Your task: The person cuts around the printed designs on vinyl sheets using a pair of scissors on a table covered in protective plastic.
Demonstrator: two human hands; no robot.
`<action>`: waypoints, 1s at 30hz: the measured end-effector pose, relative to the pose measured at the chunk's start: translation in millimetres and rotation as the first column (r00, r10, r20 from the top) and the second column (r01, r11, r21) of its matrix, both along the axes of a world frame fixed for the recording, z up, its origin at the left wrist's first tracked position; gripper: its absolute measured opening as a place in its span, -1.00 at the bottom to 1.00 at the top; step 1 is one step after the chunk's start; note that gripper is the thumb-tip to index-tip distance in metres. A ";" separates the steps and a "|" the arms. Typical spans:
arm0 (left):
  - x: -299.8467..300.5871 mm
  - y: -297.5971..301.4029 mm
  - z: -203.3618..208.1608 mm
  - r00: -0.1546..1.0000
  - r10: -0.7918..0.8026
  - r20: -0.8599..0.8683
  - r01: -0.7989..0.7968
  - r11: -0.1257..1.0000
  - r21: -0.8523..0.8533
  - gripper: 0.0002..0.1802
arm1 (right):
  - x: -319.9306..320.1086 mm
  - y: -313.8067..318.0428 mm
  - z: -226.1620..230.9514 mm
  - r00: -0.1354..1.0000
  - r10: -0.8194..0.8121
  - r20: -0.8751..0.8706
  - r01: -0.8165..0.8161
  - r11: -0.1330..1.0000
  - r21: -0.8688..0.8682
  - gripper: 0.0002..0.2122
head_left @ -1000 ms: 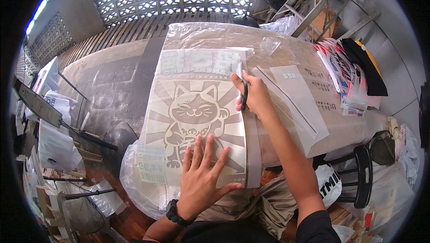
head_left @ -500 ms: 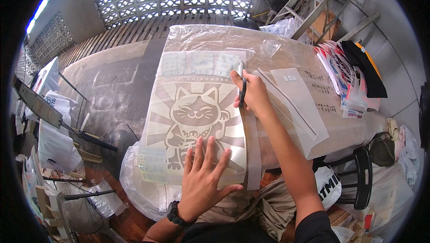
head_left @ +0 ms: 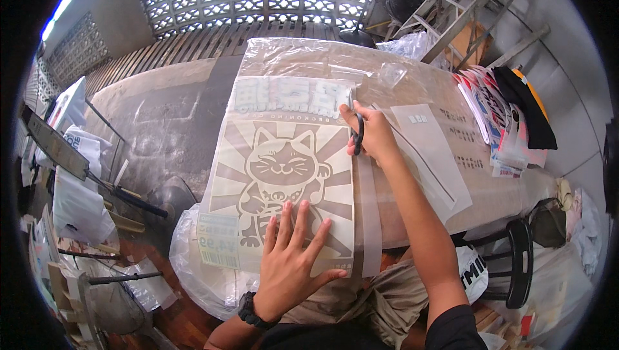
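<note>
A translucent film sheet [head_left: 225,150] printed with a beckoning cat lies on the plastic-covered table. My left hand [head_left: 291,250] rests palm down across its lower part, fingers spread, wrist banded in black. Black-handled scissors [head_left: 358,136] are gripped in my right hand [head_left: 376,136] at the sheet's upper right edge. Their blades point away from me along that edge; how far they are closed is hard to see. A pale narrow strip [head_left: 370,221] runs down beside the sheet's right edge.
Another translucent sheet [head_left: 433,150] lies on the table [head_left: 471,189] to the right. Beyond it sit a pile of printed sheets [head_left: 483,108] and dark folded cloth [head_left: 525,111]. A black chair [head_left: 519,266] stands near right, a ladder [head_left: 451,14] far right, and a metal-armed frame [head_left: 58,143] at left.
My right hand and the scissors have shifted slightly right and nearer to me. My left hand stays pressed on the sheet. The whole view has moved a little.
</note>
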State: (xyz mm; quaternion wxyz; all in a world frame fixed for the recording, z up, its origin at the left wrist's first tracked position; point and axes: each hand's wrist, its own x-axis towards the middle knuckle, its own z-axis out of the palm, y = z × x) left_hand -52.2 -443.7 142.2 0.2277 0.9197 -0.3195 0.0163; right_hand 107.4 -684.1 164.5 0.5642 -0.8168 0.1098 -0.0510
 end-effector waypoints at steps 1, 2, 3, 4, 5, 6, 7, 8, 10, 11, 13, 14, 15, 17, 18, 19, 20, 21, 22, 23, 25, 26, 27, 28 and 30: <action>-0.1 -0.1 -0.5 1.000 0.001 0.002 -0.001 1.000 -0.004 -0.04 | 1.8 -2.0 -1.3 1.000 0.000 -0.013 0.000 1.000 -0.013 -0.17; 0.1 0.7 -1.1 1.000 0.004 0.005 -0.004 1.000 -0.005 -0.04 | 3.5 -1.3 -0.5 1.000 0.005 -0.003 -0.005 1.000 -0.005 -0.18; 0.2 1.7 -1.3 1.000 0.010 0.004 -0.010 1.000 0.000 -0.04 | 5.1 0.1 1.0 1.000 0.012 0.007 -0.012 1.000 0.003 -0.18; 0.3 3.0 -1.4 1.000 0.017 0.002 -0.017 1.000 0.005 -0.05 | 7.4 2.0 1.6 1.000 0.019 0.017 -0.019 1.000 0.011 -0.18; 0.0 1.5 -0.8 1.000 0.014 0.002 -0.014 1.000 0.005 -0.05 | 9.7 -1.4 1.6 1.000 0.022 0.017 -0.022 1.000 -0.010 -0.19; -0.3 0.7 -0.4 1.000 0.011 0.002 -0.011 1.000 0.006 -0.05 | 14.8 -5.5 -0.7 1.000 0.026 0.016 -0.026 0.999 -0.031 -0.19; -0.4 0.2 0.0 1.000 0.007 0.003 -0.007 1.000 0.007 -0.05 | 20.4 -9.6 -2.6 0.999 0.030 0.015 -0.029 0.998 -0.051 -0.20; -0.6 0.4 0.3 1.000 0.004 0.003 -0.004 1.000 0.008 -0.05 | 26.8 -12.2 -2.4 0.999 0.042 0.005 -0.042 0.997 -0.070 -0.21; -1.1 -0.5 -0.7 1.000 0.003 0.011 -0.003 1.000 -0.012 -0.05 | 38.5 -19.8 -0.3 0.998 0.061 -0.015 -0.062 0.992 -0.109 -0.23; -1.3 0.1 -1.0 1.000 0.008 0.014 -0.008 1.000 -0.018 -0.06 | 42.9 -23.5 1.7 0.999 0.042 -0.028 -0.044 0.995 -0.085 -0.24; -1.6 -1.7 0.6 1.000 -0.002 0.003 0.002 1.000 -0.024 -0.06 | 41.8 -40.8 8.8 0.998 -0.004 -0.056 0.001 0.999 -0.043 -0.26; -0.6 -0.8 0.9 1.000 0.002 0.000 -0.002 1.000 -0.022 -0.06 | 35.5 -45.4 14.0 0.997 0.033 -0.066 -0.033 0.999 -0.006 -0.28; 0.5 1.5 0.2 1.000 0.003 0.003 -0.003 1.000 -0.022 -0.06 | 24.4 -45.4 23.5 0.991 0.083 -0.104 -0.088 0.995 -0.047 -0.28; 2.3 5.0 -3.2 1.000 0.002 0.010 -0.002 0.999 -0.032 -0.08 | -9.7 -43.5 52.2 0.968 0.171 -0.185 -0.197 0.971 -0.133 -0.28; 4.0 6.6 -3.2 1.000 0.004 0.011 -0.004 0.999 -0.048 -0.10 | -30.2 -42.7 65.1 0.959 0.169 -0.227 -0.206 0.967 -0.152 -0.28; 8.4 9.5 -1.8 1.000 0.011 0.014 -0.011 0.998 -0.056 -0.12 | -49.0 -41.5 72.3 0.948 0.172 -0.267 -0.220 0.962 -0.163 -0.28; 13.7 7.9 -0.6 1.000 0.006 0.017 -0.005 0.997 -0.075 -0.14 | -69.2 -48.3 75.9 0.949 0.154 -0.276 -0.203 0.966 -0.159 -0.28; 18.8 4.1 -0.3 0.999 -0.009 0.033 0.012 0.996 -0.084 -0.15 | -89.9 -55.8 78.5 0.949 0.138 -0.283 -0.186 0.970 -0.153 -0.28; 23.7 0.3 -1.1 0.999 -0.018 0.050 0.022 0.996 -0.091 -0.17 | -111.3 -60.0 81.8 0.955 0.108 -0.274 -0.150 0.979 -0.136 -0.30; 28.2 -4.3 1.2 0.997 -0.026 0.067 0.032 0.995 -0.098 -0.19 | -132.2 -63.1 86.2 0.961 0.079 -0.266 -0.114 0.986 -0.120 -0.32; 28.0 -31.4 7.8 0.977 -0.190 0.101 0.205 0.965 -0.162 -0.31 | -169.0 -66.6 90.2 0.977 -0.002 -0.212 -0.015 0.997 -0.078 -0.36; 27.4 -40.5 6.4 0.958 -0.258 0.127 0.274 0.953 -0.130 -0.34 | -180.7 -65.9 88.3 0.983 -0.021 -0.181 0.013 0.999 -0.042 -0.38; 26.6 -51.3 3.4 0.932 -0.331 0.147 0.347 0.932 -0.104 -0.37 | -193.3 -69.1 85.5 0.986 -0.027 -0.167 0.024 0.999 -0.023 -0.40; 27.9 -58.9 0.8 0.924 -0.330 0.191 0.337 0.942 -0.002 -0.52 | -203.7 -72.6 82.9 0.988 -0.030 -0.153 0.030 1.000 -0.005 -0.42; 33.4 -63.8 2.1 0.874 -0.442 0.200 0.446 0.895 0.026 -0.56 | -228.7 -85.4 80.2 0.992 -0.058 -0.110 0.060 0.998 0.013 -0.45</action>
